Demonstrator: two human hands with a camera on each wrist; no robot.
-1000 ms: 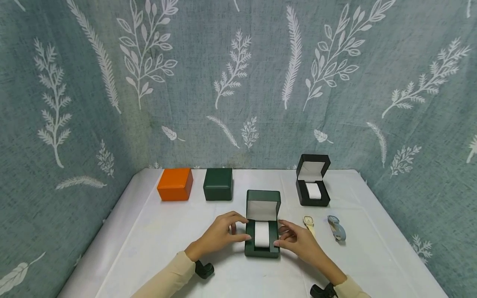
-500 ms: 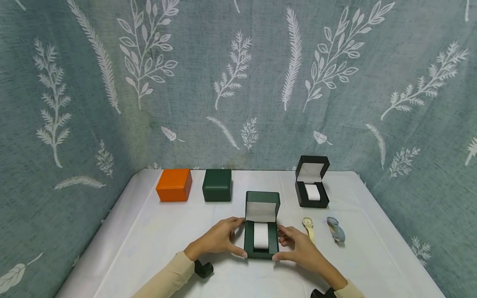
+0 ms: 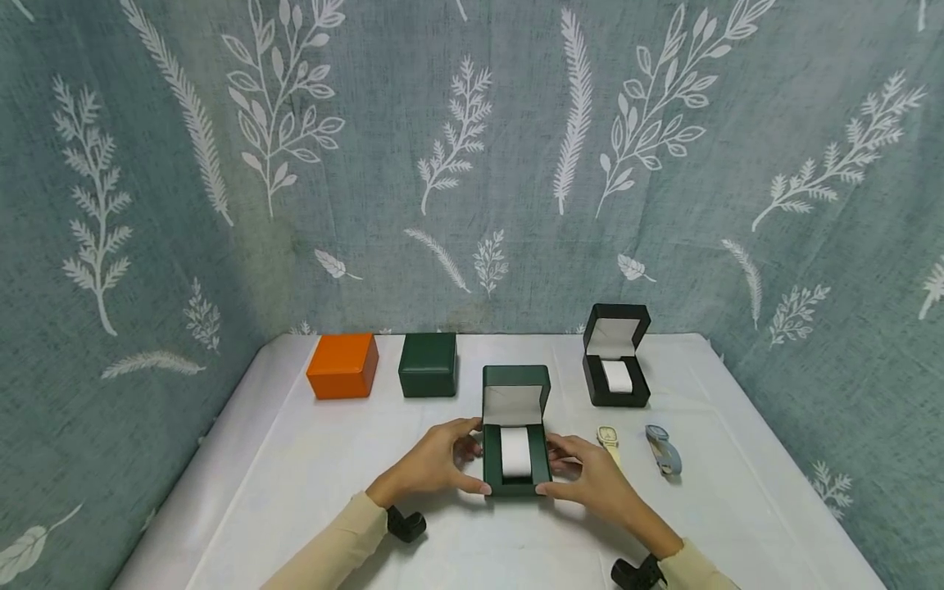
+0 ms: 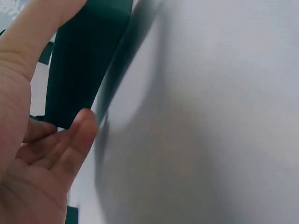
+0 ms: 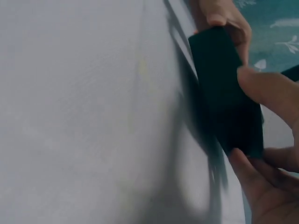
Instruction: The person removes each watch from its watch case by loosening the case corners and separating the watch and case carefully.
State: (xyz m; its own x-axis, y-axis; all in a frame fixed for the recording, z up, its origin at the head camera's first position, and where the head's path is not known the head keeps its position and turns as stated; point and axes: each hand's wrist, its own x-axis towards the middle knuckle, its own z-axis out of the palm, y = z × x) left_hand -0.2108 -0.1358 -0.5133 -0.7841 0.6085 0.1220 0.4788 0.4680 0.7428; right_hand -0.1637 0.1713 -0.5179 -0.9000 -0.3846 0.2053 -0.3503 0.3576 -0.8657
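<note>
An open green watch box [image 3: 519,490] is held between both hands at the middle of the table, its lid [image 3: 515,375] standing up. Inside it sits a white cushion [image 3: 515,452]. My left hand [image 3: 431,460] grips the left side, thumb at the front corner and fingers farther back. On the opposite side my right hand [image 3: 593,475] grips in the same way. In the left wrist view, fingertips [image 4: 84,123] curl at the lower edge of the box's wall [image 4: 84,60]. The right wrist view has the box [image 5: 219,79] over its shadow, with both hands on it.
A closed orange box [image 3: 342,366] and a closed green box [image 3: 428,365] stand at the back left. At the back right is an open black watch box [image 3: 619,400] with a white cushion. A yellowish watch [image 3: 608,438] and a blue-strapped watch [image 3: 664,451] lie right of my right hand.
Both thumbs have slid from the box's inner side rims to its front corners. Since half a second ago, the open green box has shifted slightly up in the head view, held by both hands.
</note>
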